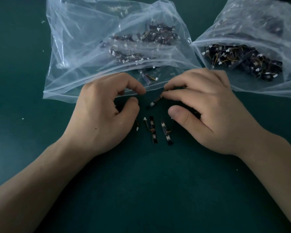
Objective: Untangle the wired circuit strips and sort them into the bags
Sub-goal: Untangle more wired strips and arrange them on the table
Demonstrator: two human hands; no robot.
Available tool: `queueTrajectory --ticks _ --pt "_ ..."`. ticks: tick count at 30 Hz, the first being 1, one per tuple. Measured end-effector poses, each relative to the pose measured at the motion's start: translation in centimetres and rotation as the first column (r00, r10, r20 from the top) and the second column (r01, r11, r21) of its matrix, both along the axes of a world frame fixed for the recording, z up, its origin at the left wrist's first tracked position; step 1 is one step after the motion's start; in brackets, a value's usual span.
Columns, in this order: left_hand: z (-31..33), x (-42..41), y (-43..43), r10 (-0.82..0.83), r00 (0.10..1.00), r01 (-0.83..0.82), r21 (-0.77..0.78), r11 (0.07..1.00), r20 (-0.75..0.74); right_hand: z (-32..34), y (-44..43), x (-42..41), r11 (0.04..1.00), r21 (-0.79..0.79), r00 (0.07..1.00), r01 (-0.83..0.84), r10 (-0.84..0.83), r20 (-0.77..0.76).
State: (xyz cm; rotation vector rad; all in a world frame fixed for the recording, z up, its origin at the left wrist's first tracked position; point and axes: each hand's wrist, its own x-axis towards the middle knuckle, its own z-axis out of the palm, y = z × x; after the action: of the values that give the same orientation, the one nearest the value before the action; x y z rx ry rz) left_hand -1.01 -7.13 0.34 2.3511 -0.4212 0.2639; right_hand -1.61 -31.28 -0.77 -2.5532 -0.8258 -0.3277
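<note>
Item 1: one short black circuit strip with orange wires, held above the dark green table between both hands. We read its long axis as running from 1 o'clock down to 7 o'clock, with a small white connector at the 7 o'clock end. Its upper end is hidden under fingertips.

Item 2: right hand. Its curled fingers pinch the upper end of that strip, and the thumb sits apart at 5 o'clock of it.

Item 3: left hand. The forefinger and thumb are curled close together; we cannot tell whether they grip anything. A wire tail shows from under the palm.

Item 4: two loose black strips flat on the table at 6 o'clock of the held one. The left strip lies 12 to 6, and the right strip lies nearer 11 to 5.

Item 5: a large clear plastic bag at 11 o'clock and a second clear bag at 2 o'clock, cut off by the frame edge. Both hold tangled strips, blurred through the film.
</note>
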Motion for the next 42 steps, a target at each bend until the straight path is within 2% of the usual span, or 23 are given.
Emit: queueTrajectory --ticks 5,9,13,18,25,31,33,37,39,42 --pt "0.3 0.1 0.3 -0.035 0.999 0.035 -0.023 0.999 -0.013 0.3 -0.3 0.3 0.968 0.236 0.982 0.082 -0.120 0.149" --pt "0.6 0.5 0.8 -0.076 0.997 0.076 -0.027 0.997 0.009 0.3 -0.4 0.3 0.946 0.293 0.979 0.139 -0.176 0.102" --pt "0.5 0.6 1.3 -0.184 0.981 0.185 -0.009 0.983 0.066 0.6 -0.3 -0.2 0.951 0.275 0.983 0.141 -0.166 0.071" --pt "0.4 0.5 1.9 -0.267 0.946 0.257 0.079 0.963 0.181 0.6 -0.2 -0.4 0.973 0.206 0.982 0.102 -0.132 0.137" --pt "-0.4 0.0 2.4 -0.224 0.972 0.218 0.076 0.973 0.078 0.1 -2.2 -1.6 0.998 0.044 0.990 0.040 -0.046 0.131" --pt "-0.4 0.0 2.5 -0.296 0.955 0.296 0.099 0.950 -0.023 0.7 -2.7 -1.6 0.997 -0.038 0.990 -0.065 0.069 0.122" --pt "-0.5 0.0 2.7 -0.301 0.953 0.302 0.085 0.949 -0.025 0.7 -2.5 -1.7 0.994 -0.025 0.991 -0.105 0.106 0.082" --pt "-0.7 0.0 2.7 -0.311 0.950 0.311 0.078 0.947 -0.019 1.0 -2.4 -1.9 0.983 0.146 0.994 -0.108 0.108 0.003" --pt "-0.7 -0.1 2.9 -0.312 0.950 0.312 0.079 0.947 -0.014 1.2 -2.5 -1.7 0.987 0.151 0.998 -0.051 0.045 0.043" --pt "-0.6 -0.1 3.0 -0.318 0.948 0.319 0.075 0.945 -0.026 1.4 -2.9 -1.6 0.995 0.097 0.999 0.040 -0.039 -0.017"
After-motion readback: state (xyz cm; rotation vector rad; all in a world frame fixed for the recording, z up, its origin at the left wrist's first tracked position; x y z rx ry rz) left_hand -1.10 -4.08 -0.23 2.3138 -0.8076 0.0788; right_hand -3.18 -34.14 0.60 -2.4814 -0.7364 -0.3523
